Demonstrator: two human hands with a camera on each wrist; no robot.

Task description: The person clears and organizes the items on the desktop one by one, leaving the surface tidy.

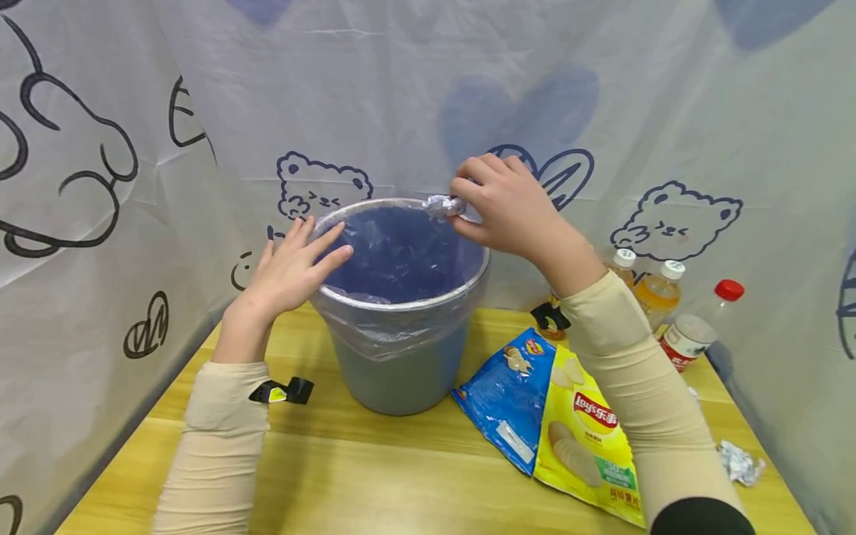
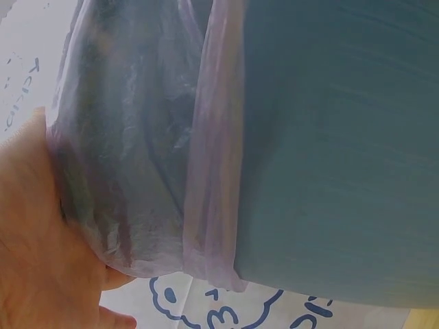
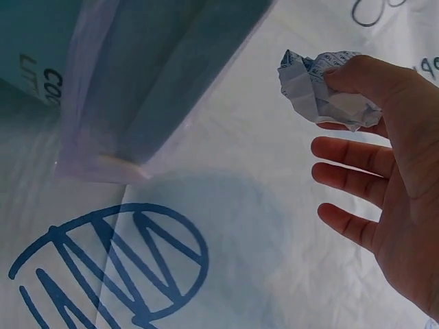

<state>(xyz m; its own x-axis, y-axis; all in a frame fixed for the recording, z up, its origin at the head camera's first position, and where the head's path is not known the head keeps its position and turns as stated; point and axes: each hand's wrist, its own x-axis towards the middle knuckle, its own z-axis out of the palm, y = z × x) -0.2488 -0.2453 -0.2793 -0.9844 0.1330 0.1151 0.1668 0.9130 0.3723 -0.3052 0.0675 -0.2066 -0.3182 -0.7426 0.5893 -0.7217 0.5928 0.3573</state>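
A grey trash can point(image 1: 401, 379) lined with a clear plastic bag point(image 1: 388, 331) stands on the table. My right hand point(image 1: 504, 204) pinches a crumpled ball of paper point(image 1: 441, 206) between thumb and index finger at the can's right back rim. In the right wrist view, printing shows on the crumpled paper point(image 3: 322, 89), and the other fingers of the right hand point(image 3: 405, 171) are apart from it. My left hand point(image 1: 290, 267) rests at the left rim with its fingers spread. Seen from the left wrist, the left hand point(image 2: 41, 240) touches the bag-covered rim.
A blue and yellow chip bag point(image 1: 548, 423) lies flat right of the can. Several plastic bottles point(image 1: 658, 293) stand behind the right forearm, one with a red cap point(image 1: 729, 290). Another crumpled paper point(image 1: 741, 462) lies near the table's right edge. Printed cloth point(image 1: 401, 89) hangs behind.
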